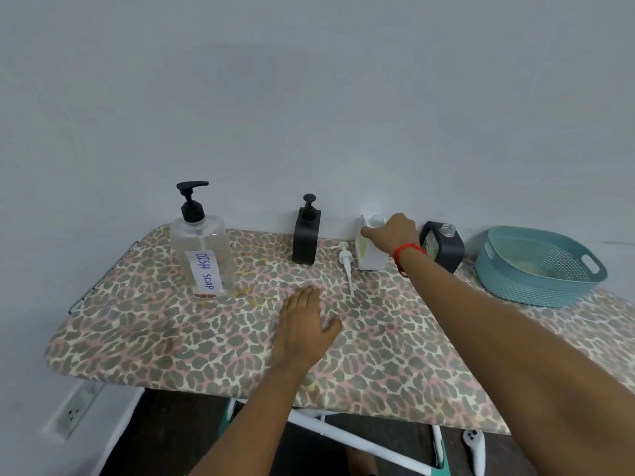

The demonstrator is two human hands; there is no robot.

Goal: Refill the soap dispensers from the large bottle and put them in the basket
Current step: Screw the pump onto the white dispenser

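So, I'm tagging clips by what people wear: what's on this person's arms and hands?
The left arm and right arm are bare, no sleeves in view. No gloves on the left hand or right hand. A thin orange-red band circles the right wrist; I can make out no rings or watch.

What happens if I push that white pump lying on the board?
The white pump would probably skid or swing round easily: it looks small and light. Its thin tube may bend a little. The wide head likely stops it rolling far on the cloth board cover.
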